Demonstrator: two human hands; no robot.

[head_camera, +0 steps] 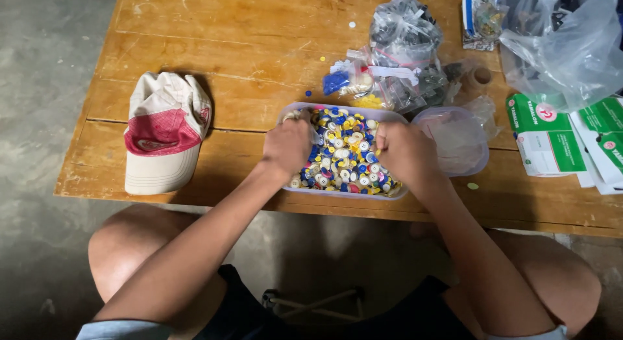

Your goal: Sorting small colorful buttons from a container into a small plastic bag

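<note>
Our left hand (287, 147) and right hand (403, 151) dug loosely curled into tray (344, 193) of coloured buttons (344, 155) at tabletop (214, 41) front edge; any grip hidden. Sifting gently, keeping tray steady, seemed wisest.

A cap (165, 132) lies left of the tray (342, 192), bags (402, 54) behind it, lid (457, 142) right.
</note>
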